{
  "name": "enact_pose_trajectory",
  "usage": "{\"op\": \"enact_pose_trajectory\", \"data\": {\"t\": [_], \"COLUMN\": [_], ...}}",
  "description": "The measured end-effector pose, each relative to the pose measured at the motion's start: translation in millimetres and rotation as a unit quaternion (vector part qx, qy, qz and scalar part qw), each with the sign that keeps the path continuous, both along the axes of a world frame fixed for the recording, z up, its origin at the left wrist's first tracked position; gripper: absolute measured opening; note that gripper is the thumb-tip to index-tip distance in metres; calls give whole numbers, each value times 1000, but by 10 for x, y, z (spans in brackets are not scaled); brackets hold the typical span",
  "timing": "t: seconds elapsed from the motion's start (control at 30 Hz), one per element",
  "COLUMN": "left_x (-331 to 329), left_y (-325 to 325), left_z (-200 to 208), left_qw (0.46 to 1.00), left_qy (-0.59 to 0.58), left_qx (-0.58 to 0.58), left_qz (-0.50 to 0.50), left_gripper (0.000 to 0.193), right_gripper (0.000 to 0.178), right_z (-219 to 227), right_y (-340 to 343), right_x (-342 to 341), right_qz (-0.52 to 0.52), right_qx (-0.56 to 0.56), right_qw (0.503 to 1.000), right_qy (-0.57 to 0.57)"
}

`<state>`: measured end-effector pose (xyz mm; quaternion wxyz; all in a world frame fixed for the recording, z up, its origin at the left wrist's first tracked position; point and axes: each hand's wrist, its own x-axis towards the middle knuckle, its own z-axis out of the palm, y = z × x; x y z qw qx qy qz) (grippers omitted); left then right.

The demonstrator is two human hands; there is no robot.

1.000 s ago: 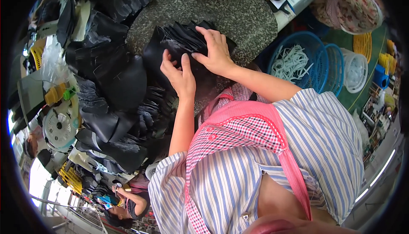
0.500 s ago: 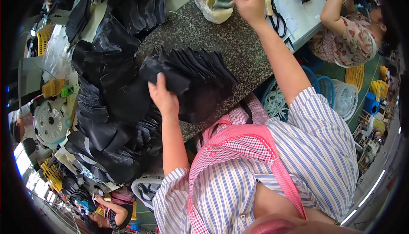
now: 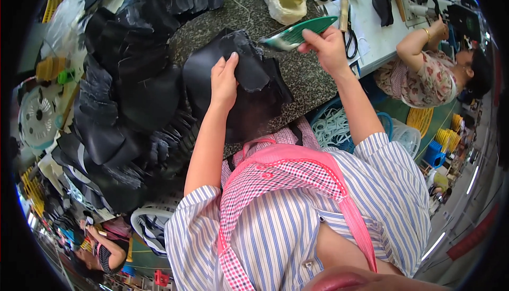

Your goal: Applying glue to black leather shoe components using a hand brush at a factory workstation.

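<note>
In my right hand [image 3: 328, 50] is a flat green scraper [image 3: 297, 34], with whitish stuff along its blurred edge. It is held over the speckled stone slab [image 3: 313, 81], near an off-white plastic jug [image 3: 291, 6] crusted with pale residue. My left hand [image 3: 224, 83] grips a stack of black leather-like pieces [image 3: 204, 73] lying on the slab, thumb on top. The upper pieces overlap in a fan, with pale streaks near their top edge. The fingers beneath the pieces are partly hidden.
Heaps of black pieces [image 3: 143, 95] cover the left side. Scissors [image 3: 350, 44] and a wooden-handled hammer [image 3: 344, 7] lie at the far right. Beside me stands a blue basket of pale strips [image 3: 331, 129]. Co-workers sit at right [image 3: 424, 73] and lower left [image 3: 108, 246].
My right hand has brought the scraper down from the jug's mouth toward the black pieces. My left hand has shifted right, and the fanned stack now lies flatter.
</note>
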<state>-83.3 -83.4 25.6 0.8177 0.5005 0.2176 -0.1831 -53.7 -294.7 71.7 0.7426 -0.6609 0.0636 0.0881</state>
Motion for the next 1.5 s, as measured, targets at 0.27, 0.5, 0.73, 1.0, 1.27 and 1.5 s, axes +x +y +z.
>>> {"op": "enact_pose_trajectory", "data": {"t": [0.27, 0.5, 0.73, 1.0, 1.27, 1.5], "left_x": [49, 163, 178, 166, 196, 604], "left_y": [-68, -140, -42, -19, 18, 655], "left_z": [-169, -84, -169, -140, -85, 713], "left_qw": [998, 990, 991, 988, 986, 972], "left_qy": [-8, 34, 51, 64, 79, -79], "left_qx": [-61, -138, -125, -133, -104, 218], "left_qz": [-20, -20, -25, -40, -100, -38], "left_gripper": [18, 18, 17, 16, 15, 23], "right_gripper": [9, 10, 11, 7, 9, 11], "right_z": [117, 132, 165, 194, 142, 102], "right_y": [255, 250, 189, 214, 254, -344], "right_x": [4, 26, 6, 202, 559, 765], "right_qz": [211, 108, 84, 202, 241, 0], "right_qx": [-274, -198, -94, -171, -296, -376], "right_qw": [930, 968, 992, 964, 903, 894], "right_qy": [-126, -111, -16, -37, -198, -246]}}
